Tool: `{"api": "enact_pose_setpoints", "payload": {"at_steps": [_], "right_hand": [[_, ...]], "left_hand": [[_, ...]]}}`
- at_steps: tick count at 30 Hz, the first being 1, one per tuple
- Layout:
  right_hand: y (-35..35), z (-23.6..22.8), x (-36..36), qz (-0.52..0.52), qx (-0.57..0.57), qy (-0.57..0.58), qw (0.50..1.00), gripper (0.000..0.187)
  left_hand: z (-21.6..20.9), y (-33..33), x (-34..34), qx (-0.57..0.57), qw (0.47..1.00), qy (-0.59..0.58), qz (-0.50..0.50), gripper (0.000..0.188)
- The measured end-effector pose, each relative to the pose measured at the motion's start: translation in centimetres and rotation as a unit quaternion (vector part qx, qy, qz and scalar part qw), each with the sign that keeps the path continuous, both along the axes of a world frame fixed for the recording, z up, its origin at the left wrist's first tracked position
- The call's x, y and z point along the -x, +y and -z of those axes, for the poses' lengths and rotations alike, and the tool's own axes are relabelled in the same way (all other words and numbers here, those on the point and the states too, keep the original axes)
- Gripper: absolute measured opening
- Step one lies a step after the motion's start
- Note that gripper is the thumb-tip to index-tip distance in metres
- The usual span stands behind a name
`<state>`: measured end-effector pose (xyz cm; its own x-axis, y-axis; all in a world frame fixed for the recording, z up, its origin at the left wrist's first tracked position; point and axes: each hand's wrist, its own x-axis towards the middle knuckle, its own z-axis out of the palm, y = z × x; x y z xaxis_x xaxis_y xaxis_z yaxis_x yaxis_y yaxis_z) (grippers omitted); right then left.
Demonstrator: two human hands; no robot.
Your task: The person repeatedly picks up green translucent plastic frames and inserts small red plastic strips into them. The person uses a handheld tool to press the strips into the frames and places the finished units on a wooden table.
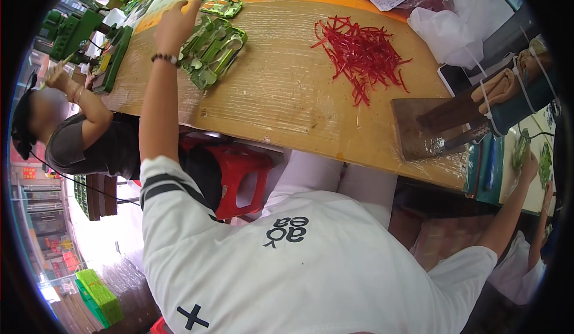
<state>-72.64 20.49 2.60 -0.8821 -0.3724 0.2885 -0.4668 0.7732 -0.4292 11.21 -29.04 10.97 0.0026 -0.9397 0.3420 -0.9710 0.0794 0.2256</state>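
My left hand (175, 28), with a dark bead bracelet at the wrist, reaches over the far left of the table. Its fingers are apart, and nothing shows in them. Right beside it lies a pile of green plastic frame-like pieces (209, 53), with a smaller group of green pieces (221, 6) just beyond the fingertips. Out at the far right, my right hand (528, 168) is stretched over another surface, at the lower end of a green piece (521, 148). Its fingers are too small and hidden to show whether they grip it.
Thin red strips (363, 56) lie heaped on the wooden table (269, 89). A brown block-like stand (427, 127) with tied-on padding fills the right corner, near white plastic bags (460, 26). A green machine (78, 35) and a seated person (89, 136) are at left; another person's arm (543, 214) is at right.
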Motion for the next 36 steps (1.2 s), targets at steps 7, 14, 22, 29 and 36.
{"api": "enact_pose_setpoints", "payload": {"at_steps": [7, 14, 22, 29, 36], "right_hand": [[6.1, -5.6, -28.8, -0.297, 0.21, -0.067, 0.929, 0.039], [-7.9, -5.8, -51.7, -0.7, 0.058, -0.084, 0.707, 0.02], [-17.6, -2.6, -55.5, -0.493, 0.125, 0.143, 0.849, 0.018], [-21.6, -2.9, -55.7, -0.483, 0.048, 0.158, 0.86, 0.01], [-23.0, -3.4, -56.6, -0.51, 0.007, 0.193, 0.838, 0.006]], "left_hand": [[1.7, -8.7, 1.0, -0.19, 0.977, -0.045, 0.086, 0.088], [1.1, -9.0, 5.1, -0.13, 0.976, -0.141, 0.102, 0.066], [-5.4, -2.7, 3.0, 0.102, 0.973, 0.025, 0.205, 0.062], [-1.6, 17.7, 3.8, 0.044, 0.825, 0.365, 0.429, 0.048], [4.1, 24.2, 5.2, -0.036, 0.776, 0.445, 0.445, 0.049]]}}
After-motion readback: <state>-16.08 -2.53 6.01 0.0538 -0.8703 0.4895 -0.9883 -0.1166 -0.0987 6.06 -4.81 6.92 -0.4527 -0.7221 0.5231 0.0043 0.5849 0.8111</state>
